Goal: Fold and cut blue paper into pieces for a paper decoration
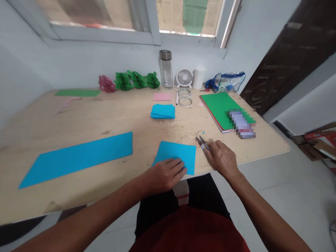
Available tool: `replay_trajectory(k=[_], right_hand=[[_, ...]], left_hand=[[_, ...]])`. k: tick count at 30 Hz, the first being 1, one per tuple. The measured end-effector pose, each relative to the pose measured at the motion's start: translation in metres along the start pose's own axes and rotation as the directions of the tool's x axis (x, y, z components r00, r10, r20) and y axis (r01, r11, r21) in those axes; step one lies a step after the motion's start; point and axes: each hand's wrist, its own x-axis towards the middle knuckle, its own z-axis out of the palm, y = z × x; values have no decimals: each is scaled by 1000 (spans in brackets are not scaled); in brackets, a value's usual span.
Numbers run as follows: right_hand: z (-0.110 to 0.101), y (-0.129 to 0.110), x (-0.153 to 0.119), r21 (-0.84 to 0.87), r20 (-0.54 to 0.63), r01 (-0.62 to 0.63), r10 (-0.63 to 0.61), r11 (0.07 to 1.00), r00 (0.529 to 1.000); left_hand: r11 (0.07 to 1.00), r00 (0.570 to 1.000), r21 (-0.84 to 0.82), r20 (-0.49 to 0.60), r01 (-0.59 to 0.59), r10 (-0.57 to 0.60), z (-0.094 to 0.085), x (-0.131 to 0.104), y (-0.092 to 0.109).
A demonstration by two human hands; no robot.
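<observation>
A blue square of paper (174, 152) lies at the table's front edge. My left hand (166, 172) rests on its lower part, fingers stretched out and pressing it flat. Just right of the paper, my right hand (222, 156) is closed around thread snips (203, 142), whose two blades stand apart and point away from me. A tiny blue scrap (203, 132) is close beyond the blade tips. To the left lies a long blue paper strip (84, 157). Farther back sits a small stack of blue paper pieces (163, 111).
Green and red sheets (219, 108) lie at the right, partly under a blurred phone (240, 123). Along the wall stand green paper decorations (138, 80), a glass bottle (166, 70), a small fan (184, 77) and a clear pouch (231, 81). Tape rolls (185, 102) lie before the fan.
</observation>
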Motion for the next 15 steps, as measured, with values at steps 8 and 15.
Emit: replay_trajectory(k=[8,15], right_hand=[[-5,-5,17,117,218,-172,144,978,965],[-6,3,16,222,278,-225,159,949,947]], left_hand=[[987,996,134,5,87,-88,7,9,1],[932,935,197,126,304,-332,13,28,17]])
